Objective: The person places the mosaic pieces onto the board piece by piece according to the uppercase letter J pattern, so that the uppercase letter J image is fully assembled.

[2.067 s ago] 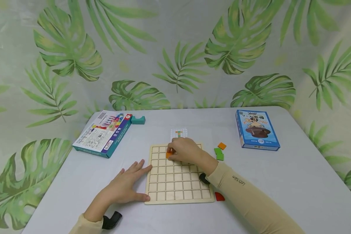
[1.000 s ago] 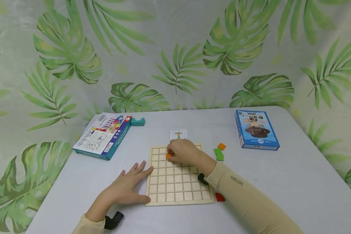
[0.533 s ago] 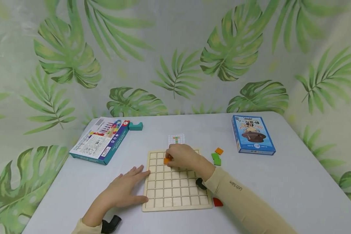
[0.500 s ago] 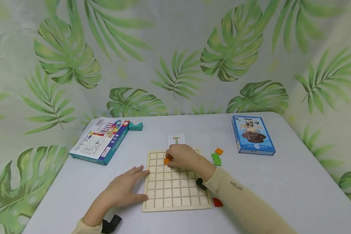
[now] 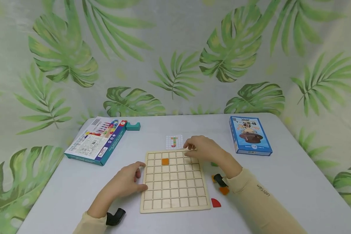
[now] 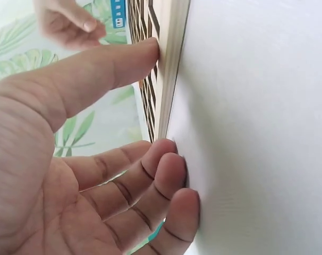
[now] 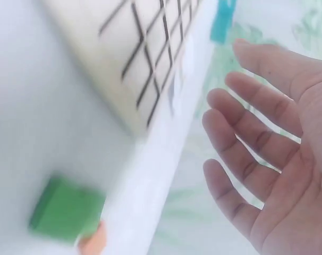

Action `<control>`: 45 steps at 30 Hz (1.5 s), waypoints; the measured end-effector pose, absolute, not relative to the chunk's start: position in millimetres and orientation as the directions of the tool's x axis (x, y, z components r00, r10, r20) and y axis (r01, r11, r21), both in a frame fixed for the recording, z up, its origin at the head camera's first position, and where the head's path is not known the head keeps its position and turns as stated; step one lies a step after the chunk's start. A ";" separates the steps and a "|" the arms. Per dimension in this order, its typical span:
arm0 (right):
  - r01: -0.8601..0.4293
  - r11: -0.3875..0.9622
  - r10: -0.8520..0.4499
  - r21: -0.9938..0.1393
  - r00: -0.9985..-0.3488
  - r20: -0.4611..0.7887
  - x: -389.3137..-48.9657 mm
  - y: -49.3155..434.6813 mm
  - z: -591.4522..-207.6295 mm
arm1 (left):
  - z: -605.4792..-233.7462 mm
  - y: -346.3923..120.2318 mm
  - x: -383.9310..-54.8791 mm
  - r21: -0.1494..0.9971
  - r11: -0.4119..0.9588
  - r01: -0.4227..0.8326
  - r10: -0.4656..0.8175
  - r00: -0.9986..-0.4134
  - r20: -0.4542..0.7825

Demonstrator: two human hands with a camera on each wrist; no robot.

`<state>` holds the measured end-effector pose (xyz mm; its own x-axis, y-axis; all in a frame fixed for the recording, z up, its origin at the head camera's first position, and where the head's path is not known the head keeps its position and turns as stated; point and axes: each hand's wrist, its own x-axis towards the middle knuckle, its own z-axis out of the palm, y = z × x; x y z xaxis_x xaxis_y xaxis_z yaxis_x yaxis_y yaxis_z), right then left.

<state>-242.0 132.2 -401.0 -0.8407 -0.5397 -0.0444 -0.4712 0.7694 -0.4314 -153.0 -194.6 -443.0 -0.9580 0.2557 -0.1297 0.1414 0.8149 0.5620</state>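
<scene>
A square wooden grid board [image 5: 175, 209] lies on the table, with one orange square tile [image 5: 165, 161] in a cell near its far left. My right hand [image 5: 206, 150] hovers over the board's far right corner, and the right wrist view shows its loosely bent fingers [image 7: 235, 143] holding nothing. At the board's left side is my left hand [image 5: 124, 182]. Its thumb [image 6: 134, 59] touches the board's edge while the other fingertips rest on the white tabletop. Just beyond the board lies a small pattern card [image 5: 179, 141], printed with a coloured figure.
Right of the board lie a red quarter-round piece [image 5: 215, 203], an orange tile [image 5: 224, 190] and a green tile [image 7: 68, 207], partly behind the right forearm. A white-and-teal box [image 5: 95, 139], a teal block [image 5: 133, 126] and a blue box [image 5: 250, 135] stand farther back.
My right hand has let go of the orange tile, which stays on the board, and has moved right. The left hand's fingers have bent in more at the board's edge.
</scene>
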 end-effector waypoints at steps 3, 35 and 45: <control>-0.448 0.778 -0.512 -0.440 -0.858 -0.031 -244.7 151.9 -401.3 | -444.7 -197.8 -153.4 0.589 0.795 0.143 0.272 -0.953 -0.135; -0.247 0.803 -0.395 -0.543 -0.902 -0.175 -232.2 235.4 -417.6 | -442.6 -205.4 -150.0 0.645 0.750 0.149 0.314 -0.938 -0.148; -0.225 0.805 -0.388 -0.549 -0.900 -0.199 -221.9 232.7 -426.8 | -442.9 -205.9 -150.8 0.644 0.748 0.161 0.322 -0.936 -0.139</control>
<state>-221.9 232.7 -426.8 -0.9001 -0.3877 -0.1989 -0.2252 0.8046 -0.5494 -150.8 -205.9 -442.9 -0.9365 0.3219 -0.1391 0.1615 0.7478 0.6439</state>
